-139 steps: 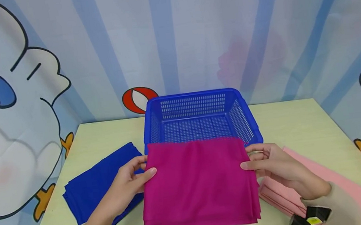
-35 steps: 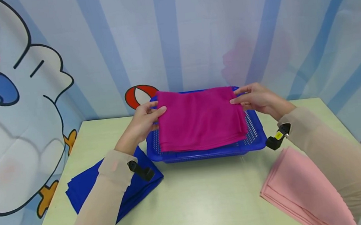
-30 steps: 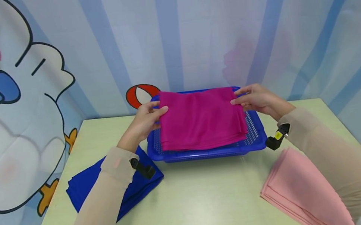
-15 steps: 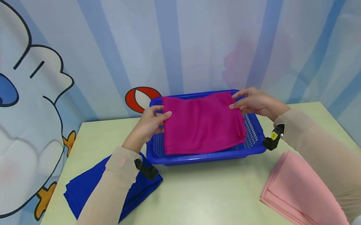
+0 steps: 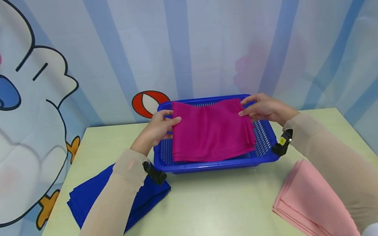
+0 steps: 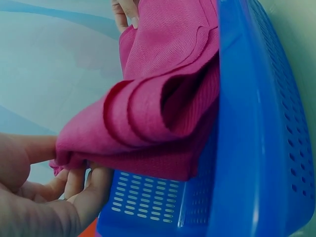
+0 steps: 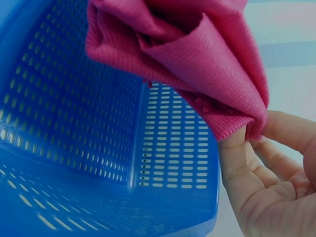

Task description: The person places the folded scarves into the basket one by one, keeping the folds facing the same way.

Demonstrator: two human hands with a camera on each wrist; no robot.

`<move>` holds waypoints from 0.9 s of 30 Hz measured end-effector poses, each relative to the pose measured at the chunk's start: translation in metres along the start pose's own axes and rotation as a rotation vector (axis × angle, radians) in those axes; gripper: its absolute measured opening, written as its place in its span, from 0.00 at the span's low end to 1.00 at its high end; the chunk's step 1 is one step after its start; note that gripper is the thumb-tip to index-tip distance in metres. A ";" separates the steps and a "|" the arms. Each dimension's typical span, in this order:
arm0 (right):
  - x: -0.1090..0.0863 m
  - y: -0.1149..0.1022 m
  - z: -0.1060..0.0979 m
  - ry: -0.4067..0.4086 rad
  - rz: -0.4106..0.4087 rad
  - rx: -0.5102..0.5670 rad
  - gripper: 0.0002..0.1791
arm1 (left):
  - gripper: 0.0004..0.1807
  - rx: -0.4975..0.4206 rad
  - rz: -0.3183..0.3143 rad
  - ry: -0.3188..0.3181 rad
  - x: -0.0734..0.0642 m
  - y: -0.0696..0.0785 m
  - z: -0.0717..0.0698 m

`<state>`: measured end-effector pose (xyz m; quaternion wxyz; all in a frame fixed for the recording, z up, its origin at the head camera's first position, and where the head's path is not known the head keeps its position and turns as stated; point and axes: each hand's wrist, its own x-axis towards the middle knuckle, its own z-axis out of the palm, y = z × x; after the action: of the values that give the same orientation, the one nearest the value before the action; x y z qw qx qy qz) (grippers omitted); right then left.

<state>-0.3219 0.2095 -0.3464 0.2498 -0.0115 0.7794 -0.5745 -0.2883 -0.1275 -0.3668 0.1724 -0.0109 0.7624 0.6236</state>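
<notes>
A folded magenta cloth (image 5: 212, 131) hangs between both hands over the open blue plastic basket (image 5: 216, 166). At its far left corner, my left hand (image 5: 160, 127) pinches the cloth with the thumb on top. My right hand (image 5: 265, 108) pinches the far right corner likewise. In the left wrist view, the cloth's layers (image 6: 143, 113) curl in loose folds beside the basket's near wall (image 6: 242, 123), and the fingers reach underneath. The right wrist view has the perforated basket floor and walls (image 7: 69, 94) showing below the gathered cloth edge (image 7: 197, 69).
A folded dark blue cloth (image 5: 91, 189) lies left on the pale table (image 5: 214, 209), partly under the left forearm. On the right lies a folded light pink cloth (image 5: 312, 201), partly covered by the right sleeve. A printed curtain (image 5: 207, 33) stands behind the table.
Both hands have carried the magenta cloth from in front of the basket forward to over it. During the last second the cloth lowers slightly and the hands draw a little closer together.
</notes>
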 end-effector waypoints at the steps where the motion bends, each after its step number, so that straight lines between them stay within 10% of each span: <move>1: 0.001 0.000 0.000 0.000 0.002 0.000 0.30 | 0.32 0.000 -0.001 -0.004 0.001 0.000 0.000; 27: 0.018 0.005 0.009 -0.028 0.034 -0.188 0.33 | 0.32 0.115 -0.058 -0.058 0.016 -0.003 0.004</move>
<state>-0.3326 0.1973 -0.3592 0.2681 -0.0298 0.8263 -0.4944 -0.3013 -0.1212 -0.3748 0.2127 -0.0051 0.7910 0.5736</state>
